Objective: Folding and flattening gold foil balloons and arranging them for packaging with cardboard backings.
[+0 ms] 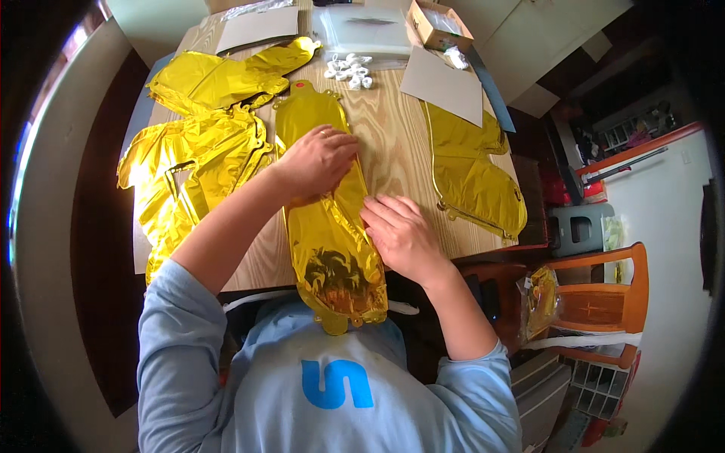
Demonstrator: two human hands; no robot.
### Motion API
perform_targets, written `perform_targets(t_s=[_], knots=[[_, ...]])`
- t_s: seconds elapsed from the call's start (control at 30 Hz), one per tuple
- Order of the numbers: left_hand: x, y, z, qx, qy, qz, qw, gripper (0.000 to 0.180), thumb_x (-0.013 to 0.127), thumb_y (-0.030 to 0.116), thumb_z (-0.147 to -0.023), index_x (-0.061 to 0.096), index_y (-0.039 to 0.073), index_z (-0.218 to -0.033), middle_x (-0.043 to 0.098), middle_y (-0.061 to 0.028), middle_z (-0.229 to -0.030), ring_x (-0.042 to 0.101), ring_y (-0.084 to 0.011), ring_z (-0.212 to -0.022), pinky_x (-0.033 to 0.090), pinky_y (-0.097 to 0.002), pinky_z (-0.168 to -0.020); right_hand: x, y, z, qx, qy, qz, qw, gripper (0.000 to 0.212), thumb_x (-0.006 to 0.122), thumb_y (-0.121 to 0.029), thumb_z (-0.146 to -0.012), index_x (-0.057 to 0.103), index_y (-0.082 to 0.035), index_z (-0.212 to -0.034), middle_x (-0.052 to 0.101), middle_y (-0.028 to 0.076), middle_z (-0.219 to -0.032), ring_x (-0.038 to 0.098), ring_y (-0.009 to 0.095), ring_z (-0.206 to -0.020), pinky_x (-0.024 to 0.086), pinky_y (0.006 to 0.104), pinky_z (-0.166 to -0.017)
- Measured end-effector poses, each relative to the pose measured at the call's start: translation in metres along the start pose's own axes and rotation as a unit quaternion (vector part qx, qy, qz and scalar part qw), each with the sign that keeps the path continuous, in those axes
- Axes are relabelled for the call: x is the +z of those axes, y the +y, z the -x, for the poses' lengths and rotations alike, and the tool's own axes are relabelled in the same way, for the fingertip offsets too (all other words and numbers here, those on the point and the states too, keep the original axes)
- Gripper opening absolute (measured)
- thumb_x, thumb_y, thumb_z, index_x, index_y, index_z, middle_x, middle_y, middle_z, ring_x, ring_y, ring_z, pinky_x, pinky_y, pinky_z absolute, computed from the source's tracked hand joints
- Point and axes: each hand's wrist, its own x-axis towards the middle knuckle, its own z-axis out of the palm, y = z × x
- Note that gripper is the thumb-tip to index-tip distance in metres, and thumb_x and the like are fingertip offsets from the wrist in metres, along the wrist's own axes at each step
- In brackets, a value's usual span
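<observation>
A flat gold foil balloon (325,234) lies lengthwise in front of me, its lower end hanging over the table edge against my shirt. A small red spot marks its far end. My left hand (317,158) is closed over its upper half, with bent fingers at the foil's right edge; the thumb is hidden. Lower down on the right side, my right hand (400,230) rests with its fingers stretched out, the tips touching the foil's edge. Between the two hands the foil is creased.
Crumpled gold foil balloons (204,162) cover the table's left side. Another flat one (476,174) lies right, partly under grey card (445,81). Several white ribbon rolls (351,70), clear plastic sheets (362,34) and a cardboard box (440,26) sit far back. A wooden chair (596,298) stands right.
</observation>
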Motion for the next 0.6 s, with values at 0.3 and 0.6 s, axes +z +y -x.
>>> perform_targets(t_s=[0.3, 0.6], knots=[[-0.001, -0.005, -0.011, -0.043, -0.015, -0.054, 0.997, 0.033, 0.067, 0.032, -0.094, 0.069, 0.006, -0.115, 0.070, -0.0105, -0.124, 0.062, -0.0273, -0.122, 0.033, -0.0515, -0.120, -0.003, -0.002, 0.012, 0.011, 0.003, -0.038, 0.999, 0.033, 0.066, -0.012, -0.091, 0.065, -0.002, -0.123, 0.068, 0.014, -0.126, 0.061, 0.032, -0.122, 0.043, 0.0466, -0.108], [0.007, -0.006, -0.002, -0.038, 0.013, -0.052, 0.998, 0.049, 0.068, 0.034, -0.094, 0.059, 0.005, -0.133, 0.067, -0.0132, -0.130, 0.059, -0.0303, -0.128, 0.031, -0.0546, -0.120, -0.032, -0.028, 0.059, -0.017, -0.041, -0.054, 0.998, 0.040, 0.065, -0.011, -0.092, 0.060, -0.003, -0.130, 0.072, 0.014, -0.116, 0.064, 0.033, -0.117, 0.042, 0.0501, -0.108]])
